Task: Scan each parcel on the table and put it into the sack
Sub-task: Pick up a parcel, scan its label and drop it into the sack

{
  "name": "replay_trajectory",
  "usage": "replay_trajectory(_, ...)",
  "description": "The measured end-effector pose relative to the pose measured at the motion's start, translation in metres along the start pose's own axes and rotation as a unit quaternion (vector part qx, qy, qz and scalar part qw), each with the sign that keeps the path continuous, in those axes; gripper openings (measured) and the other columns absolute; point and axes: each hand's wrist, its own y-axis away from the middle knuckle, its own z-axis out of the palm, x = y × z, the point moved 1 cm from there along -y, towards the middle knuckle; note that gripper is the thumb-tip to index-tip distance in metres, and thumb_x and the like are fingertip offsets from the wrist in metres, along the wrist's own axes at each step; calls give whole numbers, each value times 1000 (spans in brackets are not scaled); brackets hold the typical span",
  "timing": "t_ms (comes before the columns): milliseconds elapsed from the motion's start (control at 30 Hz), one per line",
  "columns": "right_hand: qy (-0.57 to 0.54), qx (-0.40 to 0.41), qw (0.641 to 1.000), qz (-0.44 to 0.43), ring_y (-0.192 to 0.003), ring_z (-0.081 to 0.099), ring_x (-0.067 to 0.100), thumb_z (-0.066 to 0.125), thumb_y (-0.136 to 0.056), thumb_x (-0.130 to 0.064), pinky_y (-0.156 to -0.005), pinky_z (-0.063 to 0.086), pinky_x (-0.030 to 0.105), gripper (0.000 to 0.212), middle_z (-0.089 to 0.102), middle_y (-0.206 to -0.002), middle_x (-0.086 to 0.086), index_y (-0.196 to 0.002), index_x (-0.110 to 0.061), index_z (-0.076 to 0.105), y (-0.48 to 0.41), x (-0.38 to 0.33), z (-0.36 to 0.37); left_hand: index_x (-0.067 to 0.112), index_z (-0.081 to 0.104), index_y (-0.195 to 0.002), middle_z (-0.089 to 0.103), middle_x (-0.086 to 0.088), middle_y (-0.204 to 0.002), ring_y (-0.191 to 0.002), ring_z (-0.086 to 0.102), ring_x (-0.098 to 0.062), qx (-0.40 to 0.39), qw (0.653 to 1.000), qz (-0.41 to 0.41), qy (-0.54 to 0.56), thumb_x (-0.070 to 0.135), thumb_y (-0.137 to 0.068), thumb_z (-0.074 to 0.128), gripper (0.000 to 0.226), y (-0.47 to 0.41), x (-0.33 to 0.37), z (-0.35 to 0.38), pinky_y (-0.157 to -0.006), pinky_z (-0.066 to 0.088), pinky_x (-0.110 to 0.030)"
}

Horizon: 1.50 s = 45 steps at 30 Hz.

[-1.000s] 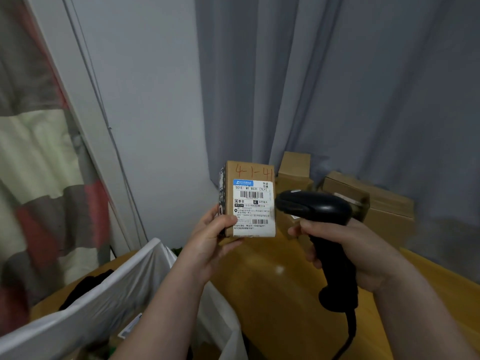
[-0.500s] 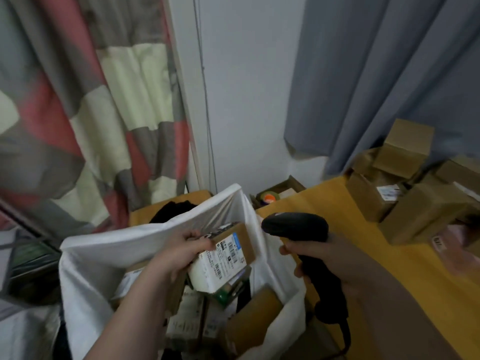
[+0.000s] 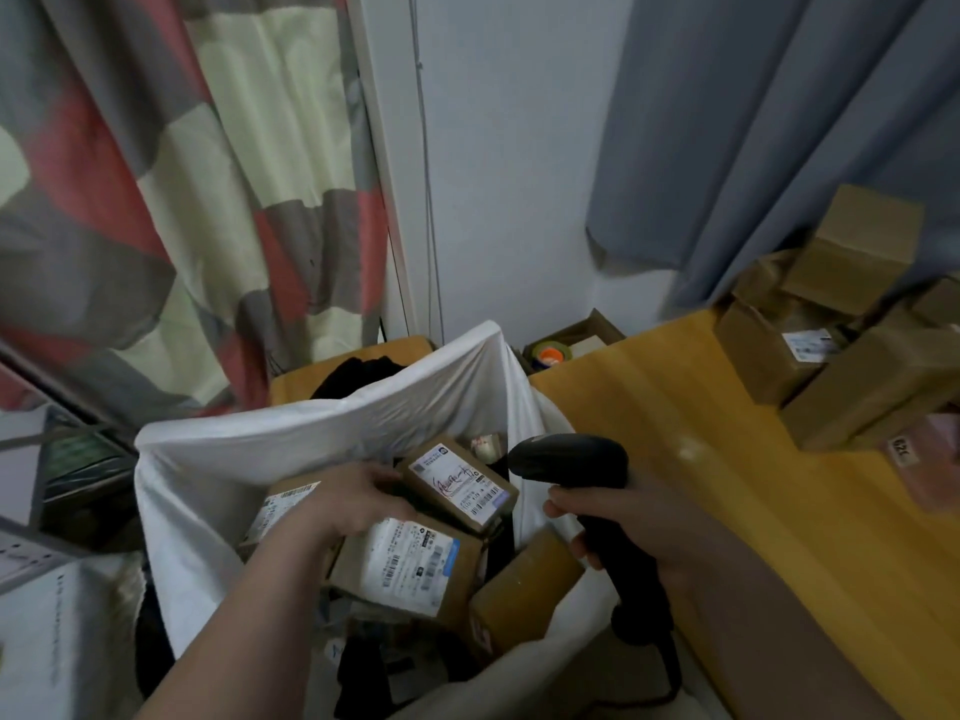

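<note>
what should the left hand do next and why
Probably free the left hand and lift it out of the sack toward the boxes on the table: the labelled parcels under it already lie inside, and the right hand holds the scanner ready.

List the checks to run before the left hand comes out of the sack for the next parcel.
1. Scanner gripped in the right hand: ok.
2. Left hand free of any parcel: cannot tell; it lies against the labelled parcels inside the sack.
3. Sack mouth open: ok.
4. Room in the sack: ok; the parcels lie below its rim.
5. Parcels waiting on the table: ok; brown boxes are piled at its far right.
</note>
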Motion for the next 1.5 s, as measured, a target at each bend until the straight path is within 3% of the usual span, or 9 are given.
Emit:
replay_trajectory(100,-12,-2,1000,2,-59,60,20,73,-81,-11,-52,49,26,24,62,-98,19,-103,-18,65,0,2,0,22,58,-128,64,0,-115,-95,61,-16,76,997,31,14,12,-82,73,50,-6,1,7,-84,50,-29)
replay_trajectory(267,-25,25,999,-12,-58,60,19,71,-83,-8,-50,49,26,31,60,-99,21,-110,-19,61,6,1,-13,19,51,-138,57,-1,-134,-113,56,-16,95,991,93,13,20,-87,69,54,-9,29,13,-97,45,-32)
replay_trajectory(567,-77,169,981,-63,-60,57,19,72,-81,-13,-58,47,33,32,58,-92,17,-110,-1,64,53,-7,-113,21,60,-128,59,6,-106,-98,58,-13,70,958,278,1,25,-86,70,43,-15,188,66,-85,47,-26)
replay_trajectory(667,-108,223,964,-93,-61,57,19,75,-74,-16,-60,47,35,44,58,-93,17,-113,-1,62,76,-9,-159,24,60,-127,60,6,-107,-98,58,-12,49,942,332,-16,28,-87,69,42,-16,251,96,-80,46,-25)
replay_trajectory(833,-154,308,931,-122,-62,59,20,73,-82,-14,-57,53,32,35,62,-97,14,-115,-7,62,105,-5,-238,24,57,-131,60,2,-120,-109,55,-14,26,918,391,-54,28,-89,65,43,-20,343,158,-83,42,-24)
replay_trajectory(1033,-161,322,923,-133,-61,57,18,71,-85,-18,-52,50,26,29,58,-84,11,-109,-4,63,114,7,-308,18,51,-139,55,-3,-136,-123,51,-21,2,915,395,-79,26,-88,67,54,-47,418,225,-95,44,-30)
replay_trajectory(1167,-163,317,925,-129,-58,57,16,70,-86,-18,-54,48,29,21,57,-71,9,-99,-3,64,112,18,-333,4,57,-125,59,-14,-124,-120,52,-33,28,909,400,-117,20,-85,70,45,-70,449,257,-90,43,-36)
replay_trajectory(1333,-199,306,921,-133,-62,57,17,71,-85,-15,-61,49,32,17,58,-77,9,-97,-5,65,113,31,-349,9,25,-148,28,-16,-148,-135,34,-33,37,929,343,-137,29,-80,73,85,-105,465,285,-103,36,-36)
replay_trajectory(1500,-224,305,916,-131,-66,58,18,70,-85,-12,-64,49,32,15,58,-79,9,-97,-5,66,115,39,-357,12,41,-134,40,-15,-129,-115,48,-32,63,928,336,-146,26,-72,78,73,-112,466,296,-86,44,-34)
